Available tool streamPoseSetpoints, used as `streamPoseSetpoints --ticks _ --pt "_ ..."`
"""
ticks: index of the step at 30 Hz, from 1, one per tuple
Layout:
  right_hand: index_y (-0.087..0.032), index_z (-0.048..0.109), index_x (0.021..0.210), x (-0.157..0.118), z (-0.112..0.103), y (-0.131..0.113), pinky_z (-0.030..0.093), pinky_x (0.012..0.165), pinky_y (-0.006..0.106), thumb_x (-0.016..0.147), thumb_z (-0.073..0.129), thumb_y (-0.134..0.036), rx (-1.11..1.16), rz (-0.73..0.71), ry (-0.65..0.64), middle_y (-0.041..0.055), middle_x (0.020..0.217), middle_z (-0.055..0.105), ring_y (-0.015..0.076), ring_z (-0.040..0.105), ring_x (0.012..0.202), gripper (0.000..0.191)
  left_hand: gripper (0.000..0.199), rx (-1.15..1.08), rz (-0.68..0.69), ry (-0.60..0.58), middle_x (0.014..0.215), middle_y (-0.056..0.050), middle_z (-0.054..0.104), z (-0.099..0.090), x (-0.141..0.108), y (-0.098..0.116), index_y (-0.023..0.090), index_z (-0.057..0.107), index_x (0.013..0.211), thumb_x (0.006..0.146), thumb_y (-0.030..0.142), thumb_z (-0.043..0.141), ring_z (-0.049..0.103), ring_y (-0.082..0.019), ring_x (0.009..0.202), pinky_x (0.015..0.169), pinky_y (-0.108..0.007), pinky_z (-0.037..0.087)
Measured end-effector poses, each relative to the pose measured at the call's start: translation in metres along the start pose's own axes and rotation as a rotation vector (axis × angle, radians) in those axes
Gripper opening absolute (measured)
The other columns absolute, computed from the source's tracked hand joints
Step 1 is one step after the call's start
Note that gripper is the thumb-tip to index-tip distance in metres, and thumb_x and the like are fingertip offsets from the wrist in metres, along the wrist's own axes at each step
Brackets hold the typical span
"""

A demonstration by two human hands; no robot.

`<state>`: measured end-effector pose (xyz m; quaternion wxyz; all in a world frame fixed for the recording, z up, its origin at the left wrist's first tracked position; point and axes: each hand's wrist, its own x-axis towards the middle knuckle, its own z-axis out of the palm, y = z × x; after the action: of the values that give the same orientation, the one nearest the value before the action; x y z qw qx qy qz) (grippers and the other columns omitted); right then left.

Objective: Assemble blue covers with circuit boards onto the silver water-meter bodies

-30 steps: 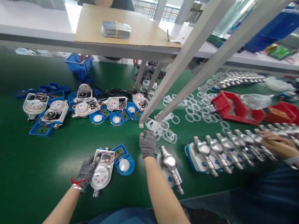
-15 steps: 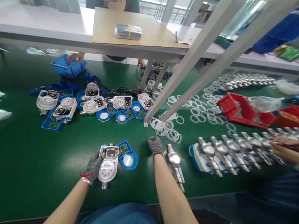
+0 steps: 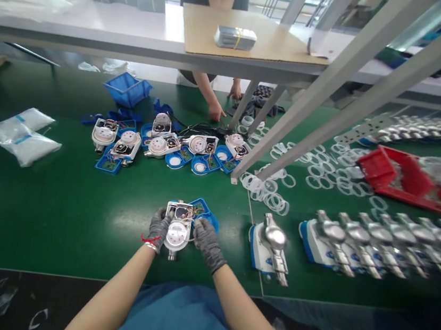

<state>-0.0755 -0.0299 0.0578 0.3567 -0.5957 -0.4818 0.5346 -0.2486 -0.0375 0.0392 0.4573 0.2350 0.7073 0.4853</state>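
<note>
Near the middle of the green surface point(image 3: 58, 209), we held an open water meter point(image 3: 177, 229) between both gloved hands. The fingers of our left hand point(image 3: 157, 227) gripped its left side, and those of our right hand point(image 3: 205, 241) closed against its right side, beside the blue cover point(image 3: 204, 212) lying just behind it. To the right lay a metal-bodied meter point(image 3: 271, 243) and a row of like units point(image 3: 380, 241). Clear rings point(image 3: 269, 192) lay farther off. A co-worker's hand point(image 3: 215, 112) rested at the far side.
</note>
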Motion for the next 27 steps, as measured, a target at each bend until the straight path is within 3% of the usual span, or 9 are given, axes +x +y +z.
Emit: streamPoseSetpoints --ticks 3,5,7,12,17,24,27 --pt "-0.019 0.06 0.077 -0.022 0.031 0.015 0.044 0.066 0.028 0.087 0.044 -0.054 -0.209 -0.059 0.078 0.0049 0.073 0.064 0.0162 0.054 0.065 0.04 0.044 0.402 0.23 0.152 0.094 -0.005 0.069 -0.01 -0.024 0.01 0.021 0.064 0.101 0.08 0.059 0.057 0.063 -0.016 0.086 0.083 -0.029 0.051" --pt "-0.018 0.064 0.087 -0.026 0.04 0.019 0.044 0.071 0.029 0.091 0.039 -0.048 -0.346 -0.094 0.089 0.0065 0.081 0.067 0.0175 0.057 0.071 0.039 0.038 0.623 0.323 0.102 0.097 -0.005 0.069 -0.017 -0.043 0.013 0.023 0.066 0.102 0.085 0.054 0.054 0.063 -0.018 0.09 0.089 -0.031 0.05" --pt "-0.017 0.064 0.092 -0.026 0.044 0.019 0.044 0.074 0.029 0.093 0.035 -0.046 -0.444 -0.117 0.085 0.0074 0.087 0.069 0.0185 0.06 0.076 0.041 0.038 0.719 0.302 0.023 0.098 -0.006 0.071 -0.021 -0.058 0.01 0.025 0.066 0.103 0.088 0.054 0.048 0.064 -0.019 0.091 0.088 -0.032 0.05" --pt "-0.018 0.062 0.094 -0.025 0.047 0.013 0.044 0.074 0.029 0.094 0.036 -0.051 -0.445 -0.049 0.071 0.0067 0.089 0.07 0.019 0.062 0.077 0.041 0.039 0.583 0.222 0.059 0.11 -0.007 0.071 -0.019 -0.068 -0.008 0.026 0.066 0.11 0.092 0.049 0.039 0.065 -0.02 0.098 0.091 -0.031 0.049" --pt "-0.02 0.059 0.086 -0.022 0.046 0.01 0.041 0.069 0.028 0.096 0.035 -0.051 -0.518 -0.002 0.076 0.0061 0.085 0.068 0.0188 0.059 0.073 0.041 0.043 0.528 0.166 0.101 0.088 -0.005 0.072 -0.012 -0.062 -0.008 0.025 0.068 0.089 0.091 0.055 0.037 0.062 -0.017 0.077 0.074 -0.026 0.044" --pt "-0.02 0.059 0.09 -0.024 0.053 0.01 0.039 0.065 0.027 0.096 0.035 -0.051 -0.622 0.005 0.075 0.0058 0.079 0.067 0.0176 0.058 0.068 0.039 0.039 0.517 0.169 0.14 0.087 -0.005 0.07 -0.009 -0.063 -0.007 0.024 0.066 0.087 0.091 0.051 0.039 0.06 -0.017 0.077 0.073 -0.025 0.042" --pt "-0.02 0.062 0.094 -0.022 0.044 0.006 0.04 0.067 0.026 0.097 0.037 -0.049 -0.631 -0.008 0.014 0.0053 0.083 0.068 0.0175 0.06 0.071 0.038 0.038 0.479 0.163 0.116 0.087 -0.004 0.07 -0.014 -0.064 -0.011 0.024 0.065 0.088 0.092 0.051 0.038 0.06 -0.016 0.077 0.073 -0.025 0.043"
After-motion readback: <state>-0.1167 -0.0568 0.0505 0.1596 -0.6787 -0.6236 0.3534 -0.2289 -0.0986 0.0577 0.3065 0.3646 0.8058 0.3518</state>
